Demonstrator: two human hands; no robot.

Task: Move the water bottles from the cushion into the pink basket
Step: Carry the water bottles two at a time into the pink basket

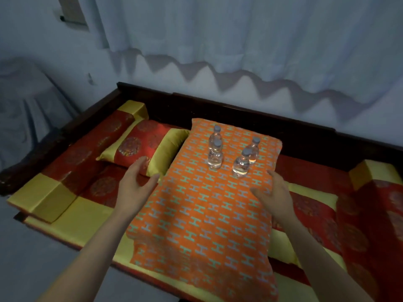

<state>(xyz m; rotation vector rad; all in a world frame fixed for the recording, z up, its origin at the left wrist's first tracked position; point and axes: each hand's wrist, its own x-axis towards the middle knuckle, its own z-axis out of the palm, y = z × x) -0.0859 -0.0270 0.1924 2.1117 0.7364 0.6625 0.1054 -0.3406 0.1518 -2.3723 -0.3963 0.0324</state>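
Observation:
Several small clear water bottles with grey caps stand upright on the far half of a long orange cushion (202, 214) patterned with teal H shapes. The nearest bottle (241, 164) stands right of centre, another (215, 156) left of it, and two more (253, 150) (216, 136) behind. My left hand (136, 184) hovers open at the cushion's left edge. My right hand (272, 192) is open over the cushion's right edge, just below the nearest bottle and apart from it. No pink basket is in view.
The cushion lies on a dark wooden bench with red and gold padding. A red and gold pillow (144, 147) sits left of the cushion, a bolster (87, 153) further left, another bolster (375, 192) at the right. A white curtain hangs behind.

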